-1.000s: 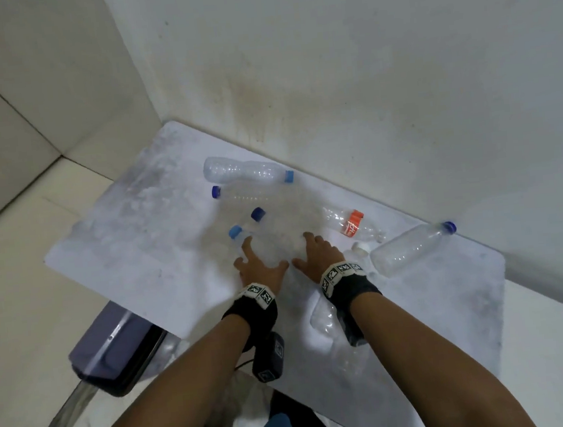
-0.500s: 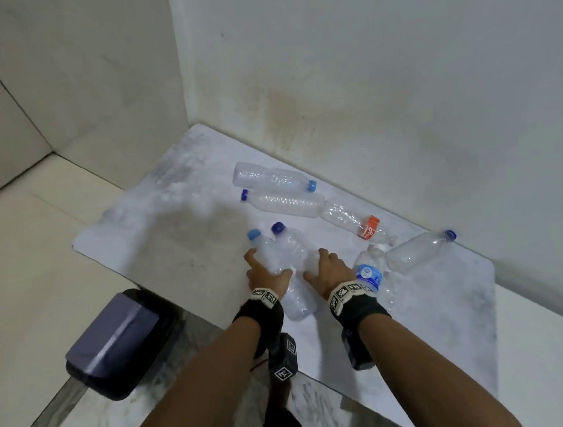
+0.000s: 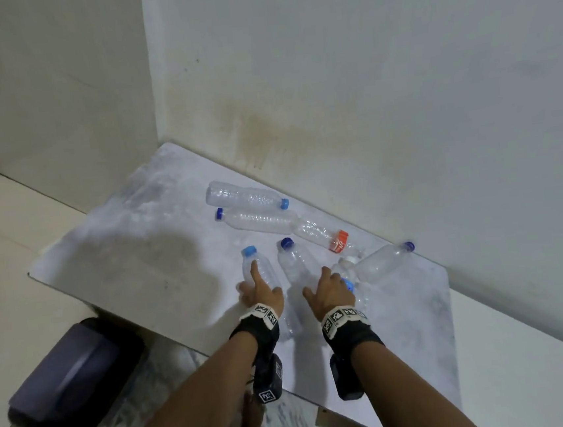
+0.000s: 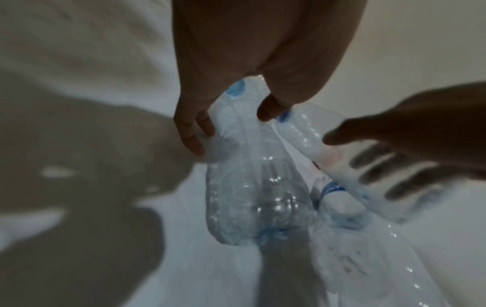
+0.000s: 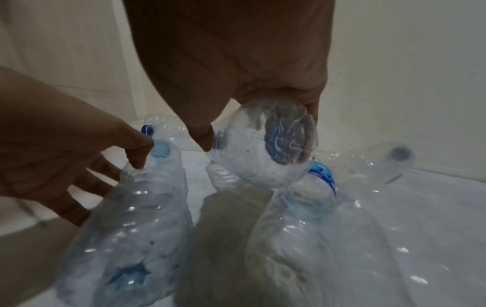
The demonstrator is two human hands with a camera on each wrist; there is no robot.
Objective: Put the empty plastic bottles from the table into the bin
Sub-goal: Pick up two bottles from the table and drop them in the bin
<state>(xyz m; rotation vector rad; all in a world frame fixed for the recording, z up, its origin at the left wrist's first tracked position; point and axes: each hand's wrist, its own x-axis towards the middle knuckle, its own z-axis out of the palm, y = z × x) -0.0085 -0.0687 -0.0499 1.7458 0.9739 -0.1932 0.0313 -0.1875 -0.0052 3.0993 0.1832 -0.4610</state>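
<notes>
Several clear empty bottles lie on the white table [image 3: 133, 262]. My left hand [image 3: 262, 292] grips the light-blue-capped bottle [image 3: 260, 270], with thumb and fingers curled round its neck end [image 4: 236, 128]. My right hand [image 3: 329, 291] grips the dark-blue-capped bottle [image 3: 297, 263] beside it. In the right wrist view that bottle's base [image 5: 263, 149] faces the camera, between thumb and fingers. The dark bin [image 3: 72, 381] stands on the floor, left of the table's near edge.
Two more bottles [image 3: 244, 196] [image 3: 260, 220] lie near the wall, and one with an orange label [image 3: 320, 235] beside them. Another bottle [image 3: 381, 260] and a blue-labelled one [image 5: 310, 218] lie just right of my right hand. The wall runs along the table's far side.
Both hands have gone from lying over the near bottles to curling round one bottle each. My head view has shifted, so the table and bin sit differently in frame.
</notes>
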